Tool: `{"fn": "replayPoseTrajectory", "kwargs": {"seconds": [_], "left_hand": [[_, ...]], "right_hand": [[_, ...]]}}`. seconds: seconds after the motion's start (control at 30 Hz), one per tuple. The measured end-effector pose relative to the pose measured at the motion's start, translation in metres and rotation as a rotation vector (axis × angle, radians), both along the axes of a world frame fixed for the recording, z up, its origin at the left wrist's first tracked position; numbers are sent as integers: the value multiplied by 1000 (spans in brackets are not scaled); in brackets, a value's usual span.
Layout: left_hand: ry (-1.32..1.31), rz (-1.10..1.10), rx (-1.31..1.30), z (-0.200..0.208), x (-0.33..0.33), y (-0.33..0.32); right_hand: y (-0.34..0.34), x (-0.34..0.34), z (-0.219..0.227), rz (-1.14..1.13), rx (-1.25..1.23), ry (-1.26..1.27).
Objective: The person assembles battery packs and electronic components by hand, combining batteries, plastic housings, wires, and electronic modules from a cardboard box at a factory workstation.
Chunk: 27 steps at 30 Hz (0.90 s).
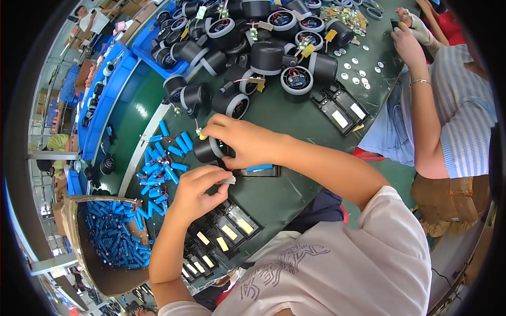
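My right hand (242, 141) is wrapped over a black round housing (204, 151) with a grey ring, its thumb on the near side. A small circuit board with a yellow piece (202, 135) shows by its fingertips. Just nearer, my left hand (196, 194) pinches a small pale strip (230, 180) between thumb and fingers. Beside the right wrist lies a black case holding a blue battery cell (260, 168). Several black cases with pale yellow labels (229, 231) are lined up in front of my left forearm. Loose blue wired cells (158, 167) are heaped left of my hands.
Many black round housings (266, 58) crowd the far table, some in a blue tray (142, 45). A cardboard box (105, 282) full of blue cells stands at left, near a green conveyor belt (134, 113). White discs (356, 73) lie near a co-worker's hands (408, 39).
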<state>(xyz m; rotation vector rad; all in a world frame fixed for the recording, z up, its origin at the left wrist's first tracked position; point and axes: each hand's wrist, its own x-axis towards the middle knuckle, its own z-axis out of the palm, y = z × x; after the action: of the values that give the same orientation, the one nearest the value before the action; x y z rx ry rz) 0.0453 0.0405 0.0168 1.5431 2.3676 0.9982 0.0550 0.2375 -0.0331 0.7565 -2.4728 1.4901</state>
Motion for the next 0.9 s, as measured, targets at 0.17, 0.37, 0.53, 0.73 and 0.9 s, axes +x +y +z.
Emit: {"fn": "replayPoseTrajectory", "kwargs": {"seconds": [0.17,0.37,0.53,0.73,0.9], "left_hand": [[156,102,3,24,-22,-19],[54,439,118,65,-98,-82],[131,696,90,56,-192,-160],[467,786,-240,15,-189,-129],[383,832,-505,-18,-110,-106]], "right_hand": [[-2,-4,-11,-121,-111,110],[6,5,-8,-222,-169,77],[-10,-3,0,-124,97,95],[-66,-41,4,-15,337,104],[-105,-73,-27,-89,381,281]]}}
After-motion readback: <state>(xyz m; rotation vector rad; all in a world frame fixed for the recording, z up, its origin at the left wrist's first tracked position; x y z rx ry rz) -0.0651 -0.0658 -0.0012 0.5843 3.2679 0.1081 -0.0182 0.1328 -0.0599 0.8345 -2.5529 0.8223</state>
